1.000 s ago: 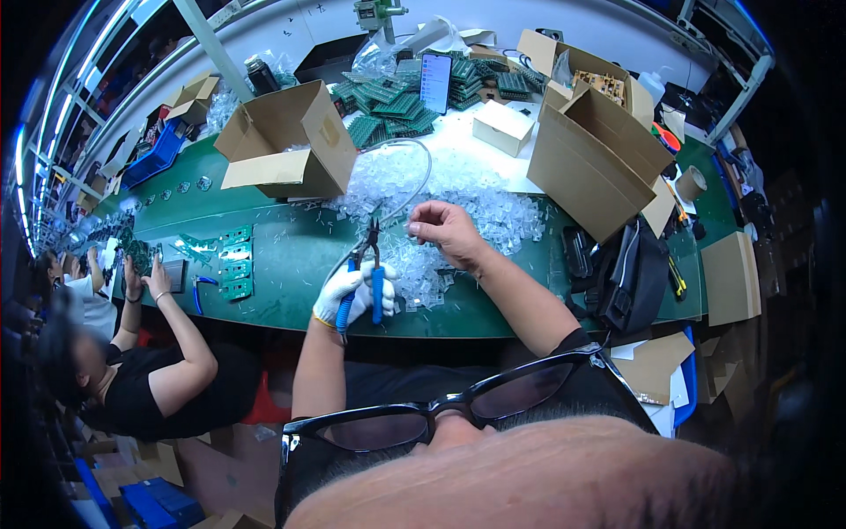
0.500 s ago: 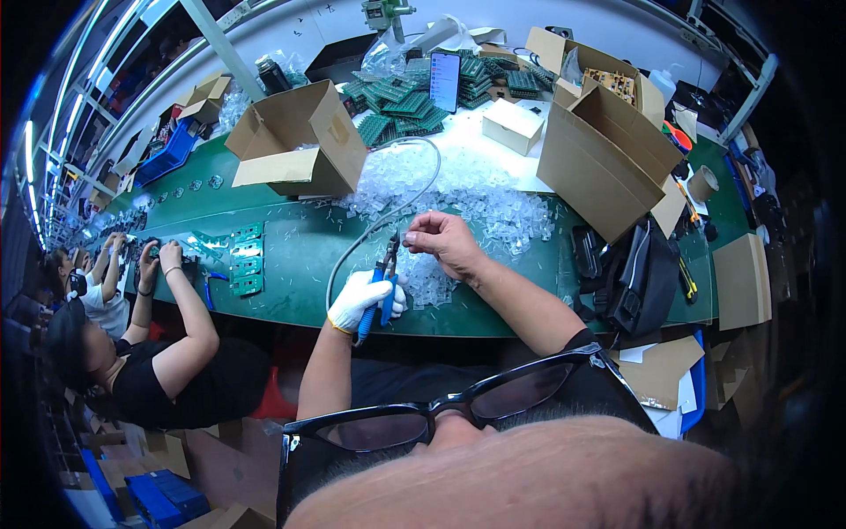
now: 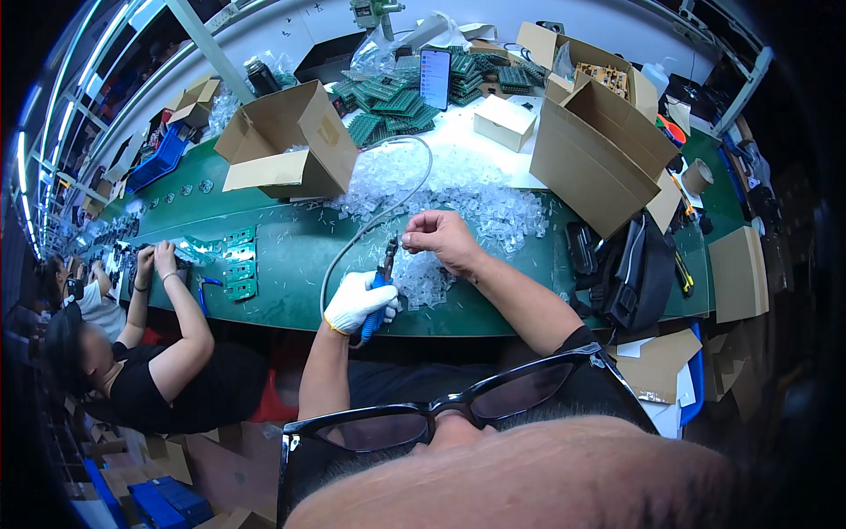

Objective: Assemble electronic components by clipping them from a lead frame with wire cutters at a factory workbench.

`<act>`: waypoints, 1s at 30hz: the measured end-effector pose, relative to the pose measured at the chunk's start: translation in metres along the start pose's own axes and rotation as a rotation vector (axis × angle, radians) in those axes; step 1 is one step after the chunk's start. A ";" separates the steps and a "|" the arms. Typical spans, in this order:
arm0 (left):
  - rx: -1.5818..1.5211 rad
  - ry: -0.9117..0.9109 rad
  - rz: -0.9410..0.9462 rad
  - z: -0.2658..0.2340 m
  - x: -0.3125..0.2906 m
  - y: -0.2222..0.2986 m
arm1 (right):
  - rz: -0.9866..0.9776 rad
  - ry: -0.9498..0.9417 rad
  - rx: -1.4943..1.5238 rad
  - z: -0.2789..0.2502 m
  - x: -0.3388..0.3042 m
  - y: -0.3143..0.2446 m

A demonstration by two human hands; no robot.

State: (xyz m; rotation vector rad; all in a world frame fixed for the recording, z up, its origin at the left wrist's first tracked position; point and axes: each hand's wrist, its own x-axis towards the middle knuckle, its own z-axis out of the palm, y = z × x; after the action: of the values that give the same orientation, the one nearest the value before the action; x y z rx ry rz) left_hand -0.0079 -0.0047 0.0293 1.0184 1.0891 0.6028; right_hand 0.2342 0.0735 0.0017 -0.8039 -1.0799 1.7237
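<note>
My left hand (image 3: 351, 302), in a white glove with a yellow cuff, grips blue-handled pliers (image 3: 374, 321) with the jaws pointing up and away from me. Bare, my right hand (image 3: 447, 242) is held just right of the jaws, thumb and forefinger pinched together. Whatever sits in that pinch is too small to make out. Beneath and beyond both hands spreads a heap of small clear plastic pieces (image 3: 467, 189) on the green bench (image 3: 291, 304). A grey cable (image 3: 349, 246) loops over the heap and down behind my left hand.
Open cardboard boxes stand left (image 3: 328, 159) and right (image 3: 592, 167) of the heap. Behind it are stacked green circuit boards (image 3: 397, 95), an upright phone (image 3: 434, 78) and a small white box (image 3: 504, 122). A black bag (image 3: 630, 273) lies right; a co-worker (image 3: 167, 370) sits left.
The pliers' handles have come together in my left hand. My right hand stays pinched beside the jaws. The whole view has shifted slightly, and the co-worker's hands are a little lower.
</note>
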 end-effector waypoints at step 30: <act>-0.385 -0.210 0.182 -0.030 0.014 -0.036 | -0.449 0.364 -1.081 -0.039 0.033 0.011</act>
State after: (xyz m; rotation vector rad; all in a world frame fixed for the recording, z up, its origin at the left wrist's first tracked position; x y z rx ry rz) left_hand -0.0330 0.0022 -0.0124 0.8259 0.6661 0.7984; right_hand 0.2520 0.1142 -0.0256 -1.3140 -1.7545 0.4926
